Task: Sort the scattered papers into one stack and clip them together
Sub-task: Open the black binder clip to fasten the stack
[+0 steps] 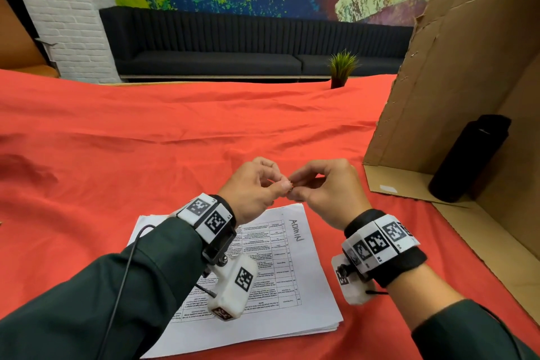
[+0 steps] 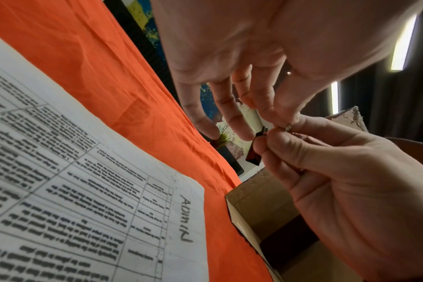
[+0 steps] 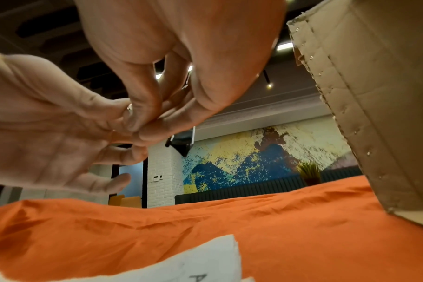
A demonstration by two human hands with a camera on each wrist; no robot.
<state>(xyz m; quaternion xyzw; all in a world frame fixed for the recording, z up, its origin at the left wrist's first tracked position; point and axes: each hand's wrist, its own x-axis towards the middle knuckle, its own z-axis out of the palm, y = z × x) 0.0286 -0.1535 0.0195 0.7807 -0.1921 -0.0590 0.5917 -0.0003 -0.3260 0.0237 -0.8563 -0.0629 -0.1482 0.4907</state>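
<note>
Both hands raised above bench, fingertips meeting on small dark binder clip. Left hand pinches it; right hand pinches too, apparently at wire handles. Paper stack gathered, lies flat directly below and nearer, long axis running near-to-far, far short edge under hands, equally reachable. Cardboard box right, black bottle inside.

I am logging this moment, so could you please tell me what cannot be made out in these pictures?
- Binder clip: head view, almost wholly covered by the fingers of the left hand and right hand.
- Paper stack: printed text too small in the head view, blurred in the left wrist view; the sheet count cannot be told.
- Black bottle: any label too dark to read.
</note>
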